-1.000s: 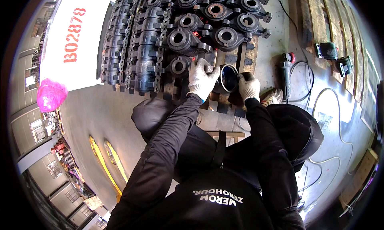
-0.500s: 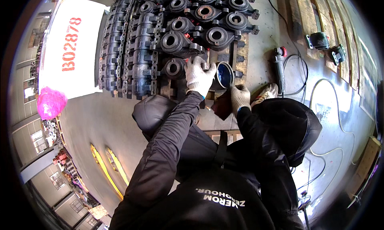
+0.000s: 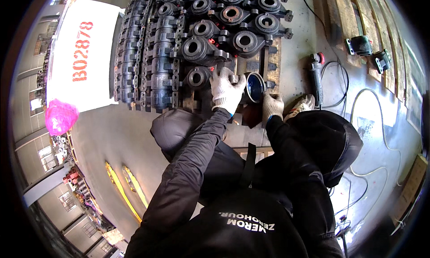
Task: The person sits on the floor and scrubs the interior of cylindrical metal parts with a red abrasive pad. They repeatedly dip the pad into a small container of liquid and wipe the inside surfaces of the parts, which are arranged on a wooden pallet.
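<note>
While both arms reach forward in smooth black sleeves (image 3: pixel 181 168), the left hand (image 3: pixel 227 91), in a bumpy, knitted white glove, is bent at the fingers, with its thumb close against the near side of a round metal ring (image 3: pixel 255 87). I cannot tell if it grips the ring or just rests there. The ring is shaped like a short, wide pipe, with a thin pale edge and a shiny dark blue inside, and it sits between the two hands at the near end of the wooden pallet (image 3: pixel 277 52). The right hand (image 3: pixel 273 106), in the same kind of glove, has its fingers curled in and pinches a thin, flat, red-brown sheet (image 3: pixel 253 116) just below the ring. Past the hands lie many heavy black metal parts (image 3: pixel 254 46), each with a fat round end and a hole through it; one is rusty brown round its hole. To their left are rows of lumpy, drum-shaped black pieces (image 3: pixel 162 65). A long, thin grinder (image 3: pixel 316 81) lies on the smooth, shiny grey floor (image 3: pixel 298 74), past a pale shoe (image 3: pixel 300 106). Farther right, two curved black pieces (image 3: pixel 360 46) rest by rough wooden boards (image 3: pixel 354 16).
</note>
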{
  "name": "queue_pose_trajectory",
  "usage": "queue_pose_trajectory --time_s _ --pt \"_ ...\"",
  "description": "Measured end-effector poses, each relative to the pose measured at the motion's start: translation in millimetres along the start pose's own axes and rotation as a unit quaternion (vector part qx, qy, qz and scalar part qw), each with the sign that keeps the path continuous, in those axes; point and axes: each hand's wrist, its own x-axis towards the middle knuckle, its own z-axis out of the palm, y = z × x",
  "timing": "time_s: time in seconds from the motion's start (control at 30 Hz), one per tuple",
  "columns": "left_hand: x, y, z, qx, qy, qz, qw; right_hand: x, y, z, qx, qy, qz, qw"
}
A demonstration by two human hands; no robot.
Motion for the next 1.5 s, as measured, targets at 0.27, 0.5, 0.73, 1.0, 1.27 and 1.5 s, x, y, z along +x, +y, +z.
queue_pose_trajectory --time_s 0.27,0.5,0.73,1.0,1.27,1.5 --pt "-1.8 -1.7 5.7 0.027 0.039 -0.013 0.999 -64.3 -23.0 17.8 -0.032 0.009 0.102 0.994" --pt "-11.5 -19.0 1.3 -0.019 0.005 -0.055 0.998 -71.4 -22.0 17.4 -0.17 0.008 0.003 0.985" --pt "-19.8 -30.2 1.8 -0.021 0.007 -0.036 0.999 -77.6 -21.0 19.4 -0.211 0.036 -0.033 0.976" --pt "-23.2 -33.3 3.9 -0.028 0.041 -0.028 0.998 -74.6 -22.7 14.6 -0.236 0.012 -0.094 0.967" --pt "-23.6 -45.8 5.9 -0.049 0.031 -0.054 0.997 -77.8 -31.4 12.5 -0.223 -0.021 -0.089 0.971" --pt "-21.8 -30.9 -0.7 -0.033 -0.002 -0.067 0.997 -26.4 -1.3 -1.0 -0.172 0.009 -0.077 0.982"
